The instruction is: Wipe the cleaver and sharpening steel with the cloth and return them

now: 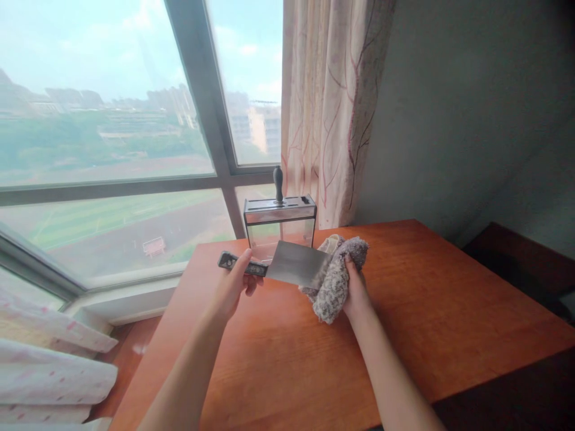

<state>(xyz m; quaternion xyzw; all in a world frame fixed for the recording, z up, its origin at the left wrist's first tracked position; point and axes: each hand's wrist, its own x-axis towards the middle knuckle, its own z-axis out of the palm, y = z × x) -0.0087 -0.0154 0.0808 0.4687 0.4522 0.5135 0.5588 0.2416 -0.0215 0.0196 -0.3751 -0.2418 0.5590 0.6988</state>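
My left hand is closed round the dark handle of a cleaver, thumb on top. Its wide metal blade points right, above the table. In my right hand is a bunched fluffy grey cloth, wrapped over the far end of the blade, so that end is hidden. Just behind the blade stands a knife block with clear sides and a slotted metal top. A dark ribbed handle sticks up out of it.
The reddish wooden table extends under both hands, with its far edge near the window. A patterned curtain hangs behind the knife block. White spotted fabric lies at the lower left. Dark furniture stands at the right.
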